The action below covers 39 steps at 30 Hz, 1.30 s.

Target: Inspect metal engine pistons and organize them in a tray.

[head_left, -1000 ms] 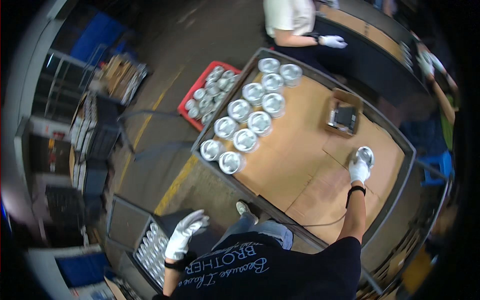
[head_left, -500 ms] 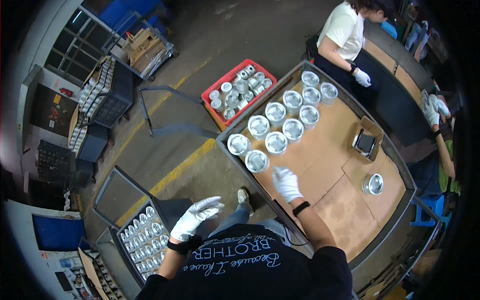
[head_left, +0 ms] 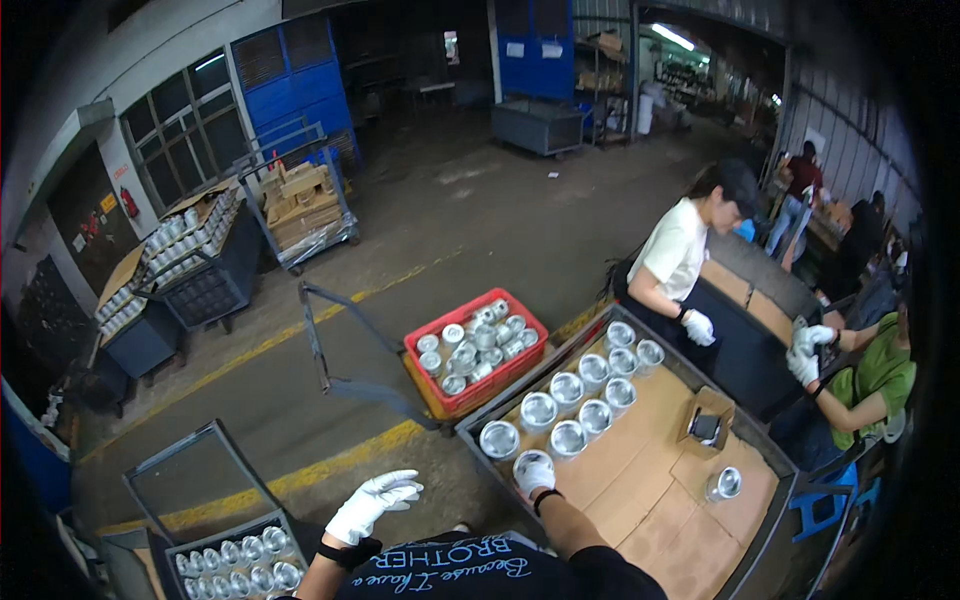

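Observation:
My right hand (head_left: 537,475), in a white glove, is over the nearest silver metal piston (head_left: 522,459) at the near left corner of a cardboard-lined cart (head_left: 640,440). Its fingers are wrapped about the piston's top. Farther along that edge, more pistons (head_left: 568,438) stand upright in two rows. A lone piston (head_left: 725,484) sits to the right, near a small open cardboard box (head_left: 705,424) with a dark object inside. My left hand (head_left: 372,506), also gloved, hovers left of the cart with its fingers stretched out and nothing in it.
A red crate (head_left: 475,390) of jumbled pistons stands beyond the cart. At lower left is another cart (head_left: 235,565) of pistons. A person in a pale shirt (head_left: 668,255) stands at the far side; one in green (head_left: 862,385) sits at right.
The view has tilted up, showing more of the hall. My right hand has moved left onto the nearest piston. My left hand stays raised and open.

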Each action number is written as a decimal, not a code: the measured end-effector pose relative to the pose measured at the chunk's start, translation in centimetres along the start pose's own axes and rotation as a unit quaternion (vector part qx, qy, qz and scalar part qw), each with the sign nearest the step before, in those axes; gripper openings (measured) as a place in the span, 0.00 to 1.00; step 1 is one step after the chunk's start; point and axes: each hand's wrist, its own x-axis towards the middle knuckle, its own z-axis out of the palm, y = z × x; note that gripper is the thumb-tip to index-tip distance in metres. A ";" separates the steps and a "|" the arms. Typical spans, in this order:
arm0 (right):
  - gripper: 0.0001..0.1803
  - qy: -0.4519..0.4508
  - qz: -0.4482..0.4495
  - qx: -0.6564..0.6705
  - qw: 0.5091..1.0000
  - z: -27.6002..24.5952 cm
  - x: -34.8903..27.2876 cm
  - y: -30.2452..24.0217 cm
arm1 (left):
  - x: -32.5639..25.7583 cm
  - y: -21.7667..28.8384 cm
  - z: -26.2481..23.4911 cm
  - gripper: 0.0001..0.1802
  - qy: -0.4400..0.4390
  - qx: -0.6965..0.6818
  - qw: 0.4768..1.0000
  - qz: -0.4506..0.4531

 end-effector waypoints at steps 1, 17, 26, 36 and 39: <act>0.22 -0.024 -0.026 -0.057 0.998 0.8 0.4 -0.1 | 0.4 0.5 -0.2 0.23 -0.016 0.022 1.000 -0.004; 0.16 0.151 0.142 0.100 0.973 -13.0 -17.7 7.7 | 7.0 0.5 0.2 0.25 -0.168 0.037 0.981 -0.088; 0.20 0.282 0.000 0.903 0.323 -27.0 -26.0 2.6 | 10.7 3.8 16.5 0.24 -0.361 0.157 0.919 0.009; 0.29 0.009 -0.102 0.958 0.267 -29.8 -23.3 4.0 | 6.3 4.0 27.3 0.29 -0.377 0.112 0.917 0.068; 0.30 -0.022 -0.107 0.956 0.271 -31.2 -23.5 3.8 | 5.2 4.0 27.5 0.32 -0.328 0.106 0.938 0.020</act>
